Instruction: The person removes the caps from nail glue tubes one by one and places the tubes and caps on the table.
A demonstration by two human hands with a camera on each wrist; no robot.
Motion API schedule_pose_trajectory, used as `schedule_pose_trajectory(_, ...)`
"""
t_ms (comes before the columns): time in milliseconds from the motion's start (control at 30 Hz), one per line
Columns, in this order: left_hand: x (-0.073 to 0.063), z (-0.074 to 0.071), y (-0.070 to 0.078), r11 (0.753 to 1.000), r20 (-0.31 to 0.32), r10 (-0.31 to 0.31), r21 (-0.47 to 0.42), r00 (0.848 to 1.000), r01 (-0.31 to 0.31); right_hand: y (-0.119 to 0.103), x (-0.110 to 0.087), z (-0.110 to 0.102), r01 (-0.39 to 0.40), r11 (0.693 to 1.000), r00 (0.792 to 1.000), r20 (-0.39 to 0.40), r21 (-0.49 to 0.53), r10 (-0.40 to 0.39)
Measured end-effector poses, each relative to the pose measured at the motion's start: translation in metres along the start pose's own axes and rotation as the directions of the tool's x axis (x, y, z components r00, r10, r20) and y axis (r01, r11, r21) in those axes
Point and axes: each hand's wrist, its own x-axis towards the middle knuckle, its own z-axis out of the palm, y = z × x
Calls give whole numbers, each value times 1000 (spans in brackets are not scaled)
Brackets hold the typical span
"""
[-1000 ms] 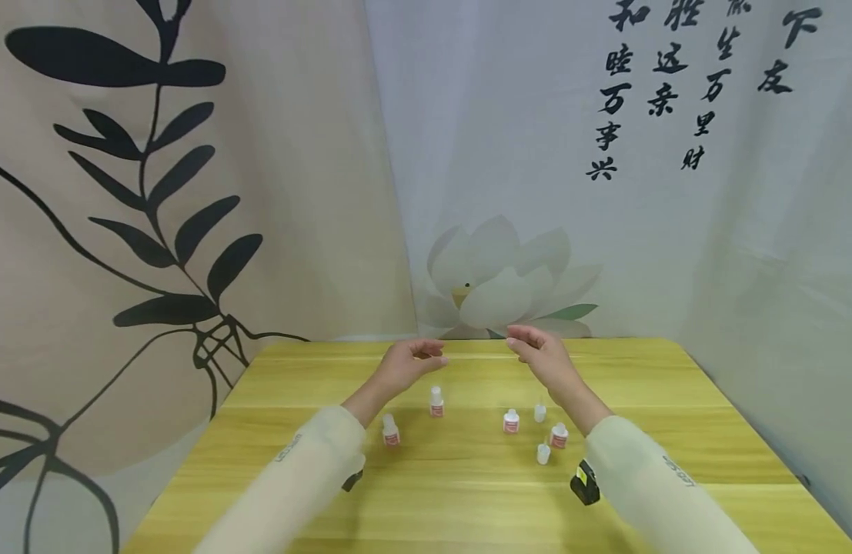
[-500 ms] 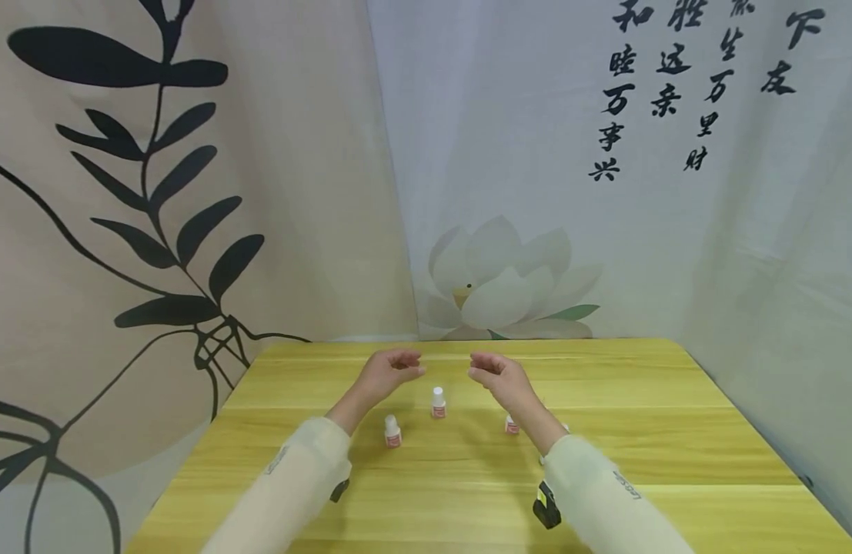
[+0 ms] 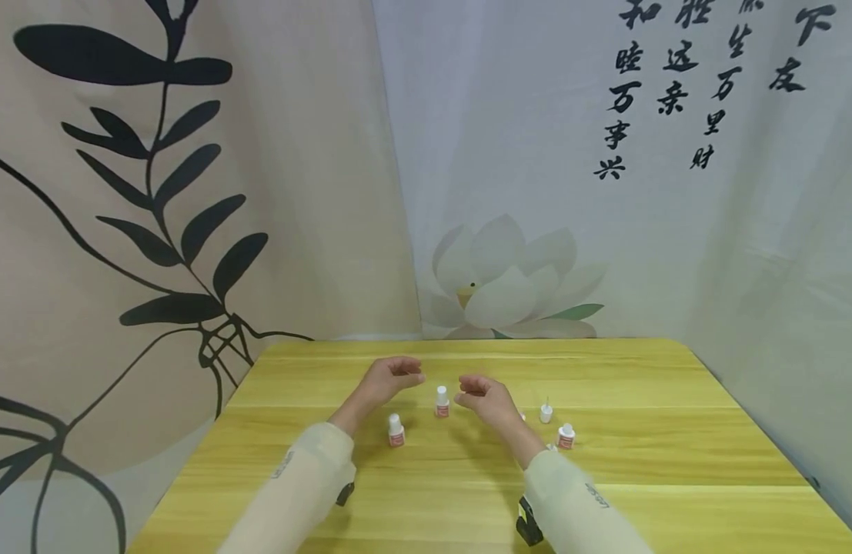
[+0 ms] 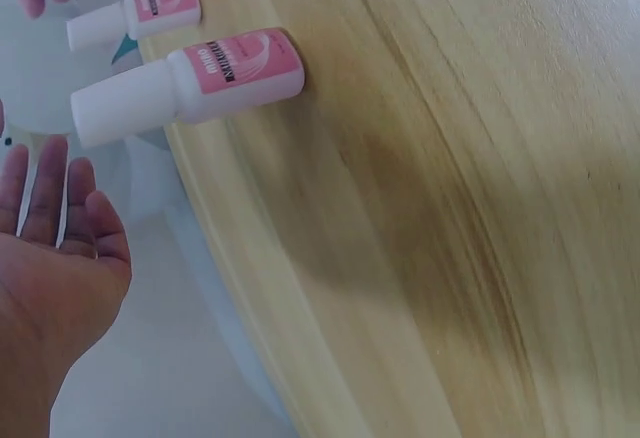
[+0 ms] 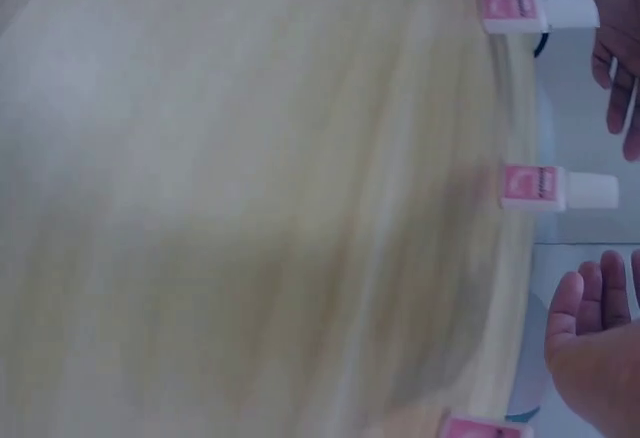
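My left hand (image 3: 392, 377) hovers over the table, its fingers loosely bent around nothing. Just right of it stands a capped small white bottle (image 3: 442, 403) with a pink label. Another capped bottle (image 3: 395, 432) stands nearer to me, by the left wrist; it looms large in the left wrist view (image 4: 240, 73). My right hand (image 3: 488, 398) floats beside the first bottle, fingers relaxed and nothing in them. In the right wrist view, its palm (image 5: 600, 378) appears below the middle bottle (image 5: 530, 188).
Right of the right forearm stand an uncapped bottle (image 3: 566, 437) and a white cap (image 3: 546, 414) with a thin stem pointing up. The forearm mostly hides another bottle and cap. A printed curtain (image 3: 315, 192) hangs behind the wooden table (image 3: 640, 385).
My right hand has come left and lower, from over the right-hand bottles to beside the middle one. The left hand has drawn slightly left and down. The bottles stay put.
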Motion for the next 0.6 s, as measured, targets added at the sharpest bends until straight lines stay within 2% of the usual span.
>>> schedule_pose_trajectory(233, 5, 4, -10, 1000, 64, 7, -2, 998, -7, 17, 5, 13, -34, 999, 999, 7, -18, 34)
schedule_pose_trajectory(600, 12, 4, -16, 1000, 152, -25, 0, 988, 25, 33, 14, 21, -48, 996, 999, -2, -79, 48)
